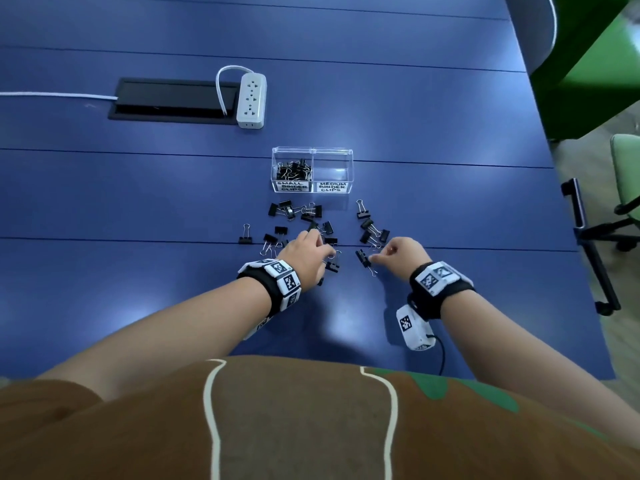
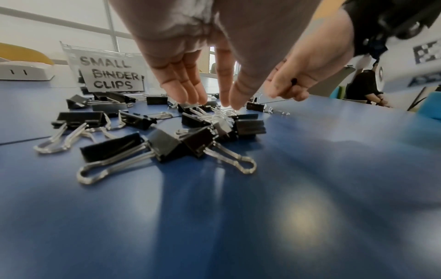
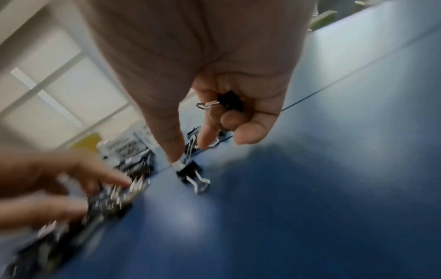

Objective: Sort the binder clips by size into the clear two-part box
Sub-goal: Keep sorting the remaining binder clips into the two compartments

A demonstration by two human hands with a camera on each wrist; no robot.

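The clear two-part box (image 1: 347,157) stands on the blue table. Its left part, labelled small (image 2: 109,75), holds several black clips (image 1: 294,169); the medium part (image 1: 333,171) looks empty. Loose black binder clips (image 1: 294,211) lie scattered in front of the box. My left hand (image 1: 317,244) reaches down with straight fingers (image 2: 190,94), touching a cluster of clips (image 2: 214,120). My right hand (image 1: 384,254) has fingers curled round a small black clip (image 3: 230,102) in the palm. Its thumb (image 3: 171,143) touches another clip (image 3: 190,173) on the table.
A white power strip (image 1: 251,100) and a black cable hatch (image 1: 173,98) lie farther back on the left. The table's right edge (image 1: 568,237) is near, with chairs (image 1: 627,174) beyond it. A seated person (image 2: 365,86) shows in the background.
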